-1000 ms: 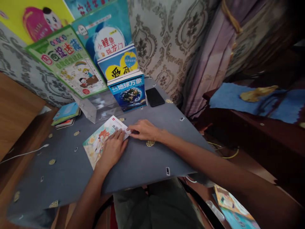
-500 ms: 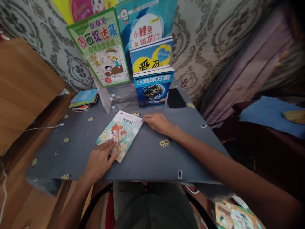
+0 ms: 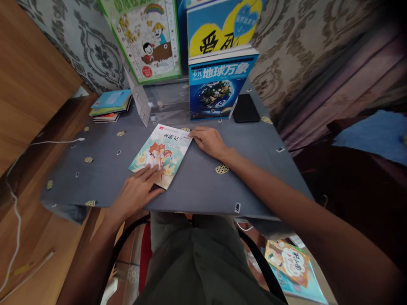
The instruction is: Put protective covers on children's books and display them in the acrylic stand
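A thin paperback book [image 3: 170, 154] with a white and teal illustrated cover lies closed and slanted on the grey tablecloth [image 3: 197, 186]. The fingers of my left hand [image 3: 138, 188] lie stretched over its lower left part, the thumb spread toward its bottom corner. My right hand [image 3: 208, 140] rests on the cloth at the book's upper right corner, its fingers bent together and pinching that corner. Behind the book, a clear stand [image 3: 140, 99] holds upright books, among them a blue book with a globe [image 3: 213, 93] and a green-edged picture book [image 3: 152, 46].
A small stack of books [image 3: 111, 101] lies at the back left, near a white cable [image 3: 60, 141]. A black flat device [image 3: 246, 109] sits right of the stand. More books [image 3: 289, 262] are low at the right, below the table edge.
The view has tilted down and come nearer, so the table sits higher in the picture. My left hand has slid slightly toward the book's lower edge; my right hand stays at its corner.
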Motion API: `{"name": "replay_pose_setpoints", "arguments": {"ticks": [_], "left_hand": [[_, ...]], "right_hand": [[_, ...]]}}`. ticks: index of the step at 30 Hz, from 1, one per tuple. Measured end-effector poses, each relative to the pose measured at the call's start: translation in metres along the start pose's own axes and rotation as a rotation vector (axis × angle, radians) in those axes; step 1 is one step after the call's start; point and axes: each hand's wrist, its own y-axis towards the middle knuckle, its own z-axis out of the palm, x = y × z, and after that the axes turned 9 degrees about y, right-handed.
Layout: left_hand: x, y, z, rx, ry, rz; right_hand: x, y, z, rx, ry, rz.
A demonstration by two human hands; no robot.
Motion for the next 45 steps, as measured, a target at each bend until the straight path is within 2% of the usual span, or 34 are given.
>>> {"name": "replay_pose_setpoints", "arguments": {"ticks": [9,17,23,27,30,34,38,41,45], "left_hand": [[0.009,0.001,-0.001,-0.045,-0.119,0.033],[0.017,0.002,-0.004,-0.058,-0.218,0.051],[0.015,0.0,-0.002,-0.062,-0.21,0.051],[0.014,-0.003,0.002,-0.051,-0.195,0.052],[0.014,-0.006,0.004,-0.052,-0.173,0.066],[0.012,-0.009,0.005,-0.063,-0.168,0.051],[0.014,-0.006,0.006,-0.103,-0.212,0.038],[0.023,0.006,0.011,-0.121,-0.225,-0.041],[0.036,0.036,0.017,-0.099,-0.152,-0.196]], "right_hand": [[0.004,-0.004,-0.001,-0.026,0.053,-0.015],[0.023,-0.013,0.006,-0.07,0.106,-0.073],[0.061,-0.022,0.018,-0.057,0.151,-0.257],[0.093,-0.034,0.019,0.019,0.248,-0.43],[0.116,-0.047,0.016,0.082,0.325,-0.499],[0.136,-0.065,0.013,0.172,0.386,-0.437],[0.141,-0.069,0.015,0.199,0.386,-0.386],[0.142,-0.066,0.017,0.178,0.365,-0.375],[0.146,-0.066,0.018,0.139,0.374,-0.304]]}}
